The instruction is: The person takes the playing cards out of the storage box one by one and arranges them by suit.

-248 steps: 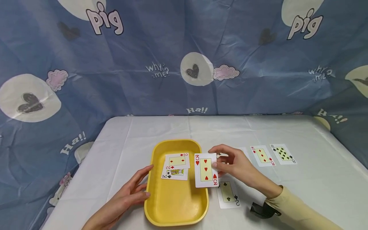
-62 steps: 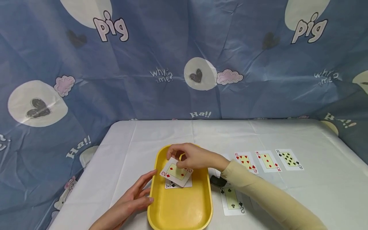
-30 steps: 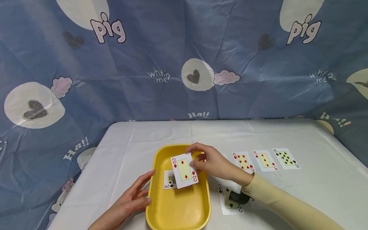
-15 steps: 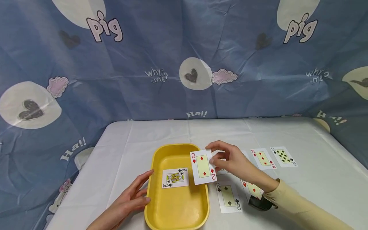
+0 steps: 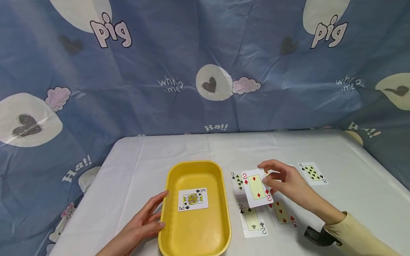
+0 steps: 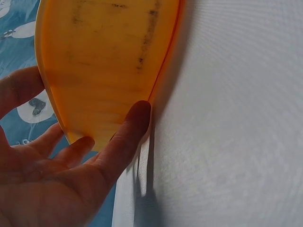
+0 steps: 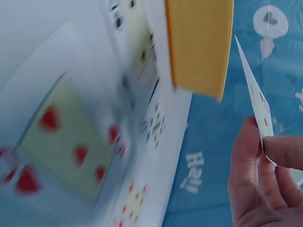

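Note:
My right hand [image 5: 285, 181] pinches a playing card, the two of diamonds [image 5: 255, 186], by its right edge. The card is held tilted above the table, and the right wrist view catches it nearly edge-on between thumb and fingers. To the left, a yellow tray [image 5: 195, 234] holds one face-up king of spades [image 5: 193, 200]. The fingertips and thumb of my left hand [image 5: 142, 220] rest against the tray's left side, fingers fairly straight. Below the held card lie the two of clubs [image 5: 252, 224] and the three of hearts [image 5: 282, 215]. A clubs card [image 5: 237, 185] is partly covered by the held card.
An eight of spades [image 5: 312, 173] lies at the far right of the row, and my right hand hides other cards there. A white cloth [image 5: 166, 147] covers the table. A blue patterned curtain [image 5: 179, 113] hangs behind it.
Earlier my right hand held the three of hearts, which now lies beside the two of clubs. The two of diamonds has been lifted off the king and carried right, out of the tray.

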Demonstrator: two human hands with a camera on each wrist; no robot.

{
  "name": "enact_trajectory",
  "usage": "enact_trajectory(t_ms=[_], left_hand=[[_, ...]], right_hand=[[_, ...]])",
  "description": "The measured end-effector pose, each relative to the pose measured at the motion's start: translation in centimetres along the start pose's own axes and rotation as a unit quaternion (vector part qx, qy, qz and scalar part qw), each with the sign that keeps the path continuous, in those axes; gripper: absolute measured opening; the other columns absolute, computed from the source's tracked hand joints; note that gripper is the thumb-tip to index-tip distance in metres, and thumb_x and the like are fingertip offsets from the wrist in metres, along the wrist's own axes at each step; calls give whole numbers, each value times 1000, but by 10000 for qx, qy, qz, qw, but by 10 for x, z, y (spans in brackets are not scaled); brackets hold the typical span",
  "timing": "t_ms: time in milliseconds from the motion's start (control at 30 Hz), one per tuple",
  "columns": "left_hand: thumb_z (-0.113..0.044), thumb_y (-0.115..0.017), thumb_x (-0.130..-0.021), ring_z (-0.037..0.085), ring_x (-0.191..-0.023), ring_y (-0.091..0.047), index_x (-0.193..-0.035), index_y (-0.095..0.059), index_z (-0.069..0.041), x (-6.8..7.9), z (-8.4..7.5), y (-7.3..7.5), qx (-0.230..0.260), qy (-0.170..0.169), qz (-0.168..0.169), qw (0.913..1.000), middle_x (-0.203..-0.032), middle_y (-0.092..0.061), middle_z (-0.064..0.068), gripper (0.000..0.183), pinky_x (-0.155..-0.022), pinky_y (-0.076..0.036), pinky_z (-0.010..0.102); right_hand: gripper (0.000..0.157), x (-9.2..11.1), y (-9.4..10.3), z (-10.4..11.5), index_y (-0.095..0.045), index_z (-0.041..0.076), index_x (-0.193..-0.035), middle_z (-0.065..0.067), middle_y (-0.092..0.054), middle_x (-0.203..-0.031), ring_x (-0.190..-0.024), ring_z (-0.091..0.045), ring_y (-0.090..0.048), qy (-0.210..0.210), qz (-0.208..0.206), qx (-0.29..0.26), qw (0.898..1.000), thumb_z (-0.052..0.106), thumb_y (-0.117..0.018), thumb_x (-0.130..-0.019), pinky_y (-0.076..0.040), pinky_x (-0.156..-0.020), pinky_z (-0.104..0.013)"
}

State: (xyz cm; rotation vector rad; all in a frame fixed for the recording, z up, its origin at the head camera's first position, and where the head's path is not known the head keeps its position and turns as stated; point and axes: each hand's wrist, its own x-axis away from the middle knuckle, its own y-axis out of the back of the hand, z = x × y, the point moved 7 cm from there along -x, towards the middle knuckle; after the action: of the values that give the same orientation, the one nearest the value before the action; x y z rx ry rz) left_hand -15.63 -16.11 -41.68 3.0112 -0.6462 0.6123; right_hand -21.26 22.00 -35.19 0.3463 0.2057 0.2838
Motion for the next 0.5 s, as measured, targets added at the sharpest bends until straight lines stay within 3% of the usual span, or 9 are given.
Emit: enact_trajectory(t_ms=[367, 500], left_hand=[[-17, -60, -98, 30, -129, -47, -157, -16, -23, 0, 0, -1, 29, 24, 64, 10000, -164, 2, 11, 74, -95, -49, 49], [-16, -60, -97, 30, -127, -49, -157, -18, -24, -1, 1, -1, -23, 16, -37, 10000, -164, 1, 12, 74, -93, -50, 50]], right_hand=[[41, 37, 51, -22, -56, 6, -130, -15, -54, -127, -87, -20, -67, -448, -368, 531, 9969, 11, -70, -92, -57, -59, -41], [43, 51, 67, -35, -55, 3, -131, -7, -53, -127, -85, -18, -66, -665, -356, 736, 9944, 10, -70, -92, -56, -57, -38]])
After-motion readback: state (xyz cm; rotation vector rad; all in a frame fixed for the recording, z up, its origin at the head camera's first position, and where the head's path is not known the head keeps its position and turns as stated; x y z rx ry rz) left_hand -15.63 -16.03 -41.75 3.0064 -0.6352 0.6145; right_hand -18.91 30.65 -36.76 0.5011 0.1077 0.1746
